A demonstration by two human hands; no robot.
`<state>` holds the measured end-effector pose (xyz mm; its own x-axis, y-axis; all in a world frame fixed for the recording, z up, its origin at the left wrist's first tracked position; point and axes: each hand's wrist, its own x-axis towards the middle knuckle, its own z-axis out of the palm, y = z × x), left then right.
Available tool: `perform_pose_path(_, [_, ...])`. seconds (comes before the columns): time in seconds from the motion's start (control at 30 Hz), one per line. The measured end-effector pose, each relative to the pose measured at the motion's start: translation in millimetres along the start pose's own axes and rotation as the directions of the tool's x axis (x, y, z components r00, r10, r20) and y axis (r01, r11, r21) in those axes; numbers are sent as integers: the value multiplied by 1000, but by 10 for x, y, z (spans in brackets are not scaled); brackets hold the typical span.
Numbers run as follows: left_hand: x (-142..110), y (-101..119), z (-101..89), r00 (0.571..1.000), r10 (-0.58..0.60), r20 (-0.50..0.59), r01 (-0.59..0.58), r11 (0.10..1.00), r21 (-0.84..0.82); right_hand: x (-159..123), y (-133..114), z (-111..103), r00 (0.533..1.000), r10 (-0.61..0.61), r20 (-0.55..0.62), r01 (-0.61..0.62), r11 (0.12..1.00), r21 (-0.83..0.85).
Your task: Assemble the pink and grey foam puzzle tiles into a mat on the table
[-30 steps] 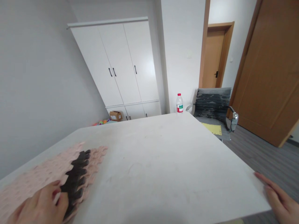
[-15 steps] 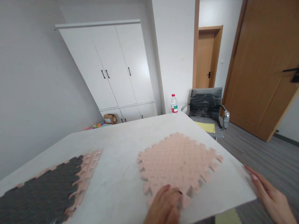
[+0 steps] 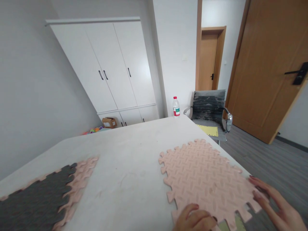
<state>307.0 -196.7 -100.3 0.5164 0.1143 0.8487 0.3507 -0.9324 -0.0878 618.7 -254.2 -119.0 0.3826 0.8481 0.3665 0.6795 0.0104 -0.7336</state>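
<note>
A pink foam puzzle mat (image 3: 204, 175) with toothed edges lies flat at the near right corner of the white table (image 3: 134, 147), partly overhanging the edge. My left hand (image 3: 196, 219) rests with curled fingers on the mat's near edge. Fingers stretched out, my right hand (image 3: 276, 203) touches the mat's right edge. At the near left lies a stack of mats, a dark grey mat (image 3: 36, 200) on top of a pink one (image 3: 83, 175).
A water bottle (image 3: 176, 106) stands at the table's far corner. A grey office chair (image 3: 209, 110) with a yellow sheet (image 3: 209, 130) on its seat is beyond it. White cupboards, a cardboard box (image 3: 109, 122) and brown doors line the room.
My left hand took the pink mat off the stack at the left and carried it to the right corner. My right hand has come onto its right edge. The grey mat is now uncovered.
</note>
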Motion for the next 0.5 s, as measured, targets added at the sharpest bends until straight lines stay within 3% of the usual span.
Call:
perform_pose_path(0.13, [-30,-47,82,997,-50,-58,58,989,139,-1,161,16,1000,-21,3,21,999,-32])
perform_pose_path(0.3, [12,-73,-54,986,-146,85,134,982,131,-14,217,36,1000,4,-13,-4,999,-37])
perform_pose_path(0.5, [47,-99,-171,968,-206,144,193,976,96,-11,138,88,998,53,-23,-54,998,-33])
